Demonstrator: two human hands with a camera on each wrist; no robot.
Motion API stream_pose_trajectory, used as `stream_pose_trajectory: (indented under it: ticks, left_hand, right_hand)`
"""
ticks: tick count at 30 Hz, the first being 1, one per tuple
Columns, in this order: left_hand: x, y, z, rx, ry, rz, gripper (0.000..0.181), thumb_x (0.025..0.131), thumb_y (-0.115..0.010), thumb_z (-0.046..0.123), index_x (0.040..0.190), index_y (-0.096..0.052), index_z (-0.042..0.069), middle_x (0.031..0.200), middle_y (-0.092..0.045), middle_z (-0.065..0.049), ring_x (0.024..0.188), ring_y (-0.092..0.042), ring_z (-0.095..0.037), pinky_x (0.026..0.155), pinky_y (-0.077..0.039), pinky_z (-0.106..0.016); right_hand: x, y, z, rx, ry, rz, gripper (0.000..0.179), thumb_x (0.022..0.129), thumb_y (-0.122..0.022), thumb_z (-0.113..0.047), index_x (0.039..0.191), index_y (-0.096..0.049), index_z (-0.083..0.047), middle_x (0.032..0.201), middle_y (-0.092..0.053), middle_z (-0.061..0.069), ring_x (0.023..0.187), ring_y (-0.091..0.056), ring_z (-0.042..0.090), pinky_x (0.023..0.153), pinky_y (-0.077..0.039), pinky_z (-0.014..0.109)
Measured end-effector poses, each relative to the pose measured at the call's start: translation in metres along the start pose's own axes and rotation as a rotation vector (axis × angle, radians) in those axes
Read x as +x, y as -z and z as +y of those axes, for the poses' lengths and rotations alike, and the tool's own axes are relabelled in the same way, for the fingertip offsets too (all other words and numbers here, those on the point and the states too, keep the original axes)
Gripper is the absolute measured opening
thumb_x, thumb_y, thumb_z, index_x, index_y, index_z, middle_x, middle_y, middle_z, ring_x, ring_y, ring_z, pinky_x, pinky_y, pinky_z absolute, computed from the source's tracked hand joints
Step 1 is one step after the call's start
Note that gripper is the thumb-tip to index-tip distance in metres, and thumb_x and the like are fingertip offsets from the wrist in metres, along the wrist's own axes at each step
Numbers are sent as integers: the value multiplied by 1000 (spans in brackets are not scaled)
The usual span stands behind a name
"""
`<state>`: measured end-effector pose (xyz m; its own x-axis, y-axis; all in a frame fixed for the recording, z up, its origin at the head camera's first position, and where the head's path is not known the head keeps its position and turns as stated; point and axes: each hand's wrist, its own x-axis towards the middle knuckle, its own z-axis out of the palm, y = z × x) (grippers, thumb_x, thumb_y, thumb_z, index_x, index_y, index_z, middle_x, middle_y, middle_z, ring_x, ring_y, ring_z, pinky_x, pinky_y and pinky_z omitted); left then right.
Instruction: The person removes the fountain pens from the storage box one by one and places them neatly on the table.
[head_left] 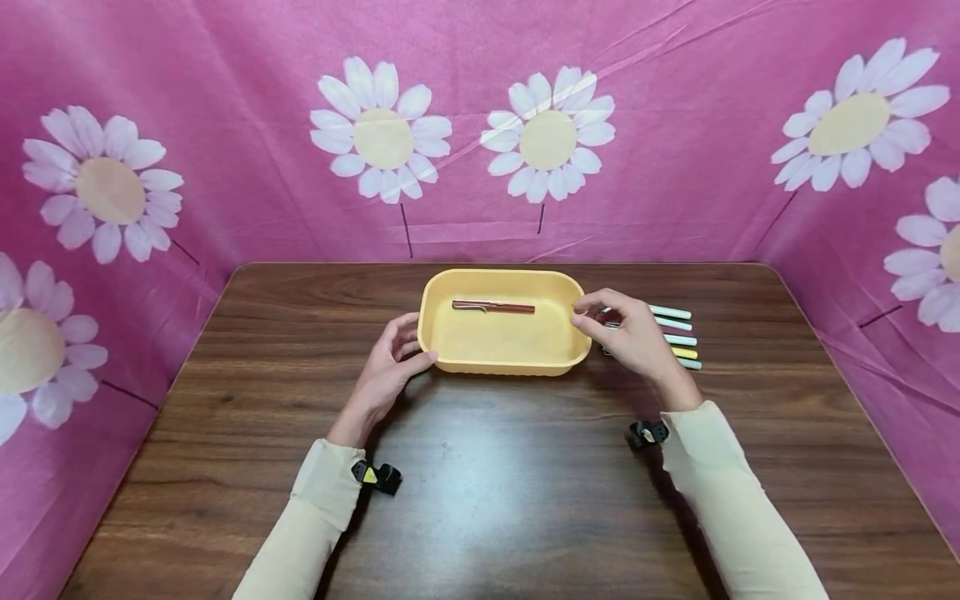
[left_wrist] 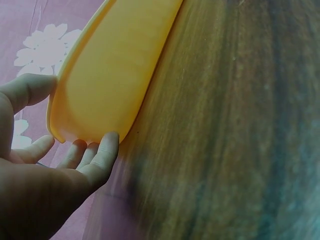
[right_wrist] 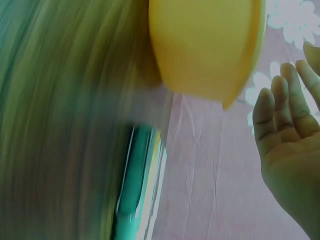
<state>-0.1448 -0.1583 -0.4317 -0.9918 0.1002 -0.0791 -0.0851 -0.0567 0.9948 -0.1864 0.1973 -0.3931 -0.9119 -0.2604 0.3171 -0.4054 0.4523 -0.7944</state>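
A yellow rectangular tray point(head_left: 495, 367) with rounded corners stands near the table's far edge. Inside it lies a dark red pen point(head_left: 493, 307) with a metal clip, set lengthwise. My left hand point(head_left: 384, 371) holds the tray's left end, its thumb at the near corner and fingers along the end wall; the left wrist view shows the fingers point(left_wrist: 105, 157) against the tray's outside. Close by the right rim hovers my right hand point(head_left: 630, 333), fingers loosely bent. In the right wrist view this hand point(right_wrist: 295, 135) appears apart from the tray, holding nothing visible.
Several pens point(head_left: 682, 340) with pale green, teal and yellow parts lie side by side right of the tray, partly behind my right hand. The brown wooden table point(head_left: 480, 500) meets a pink flowered cloth point(head_left: 465, 225) at the back and sides.
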Motion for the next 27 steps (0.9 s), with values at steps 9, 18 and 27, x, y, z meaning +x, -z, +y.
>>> stream_pose_trajectory:
  ticks: [9,18,27]
  left_hand:
    - [0,0,1,-4,5,-3,71,88,-68,-6,151,-37,3,141,-47,-26,128,-49,-39,89,-51,-23]
    - [4,-1,2,-3,-9,-6,69,89,-68,-6,150,-36,1,141,-48,-28,128,-50,-39,89,-50,-22]
    - [-1,-2,2,-20,11,-7,69,89,-68,-7,150,-36,1,141,-46,-28,128,-48,-40,88,-51,-22]
  right_hand:
    - [19,-31,-11,88,-21,-87,21,92,-76,-11,110,-73,-1,108,-70,17,96,-64,23,82,-52,30]
    - [39,-47,-12,61,-10,-123,26,90,-77,-14,112,-72,0,110,-69,21,104,-62,34,88,-51,46]
    - [50,-65,-9,82,-54,-211,36,92,-74,-14,120,-66,8,119,-66,25,115,-58,41,97,-50,52]
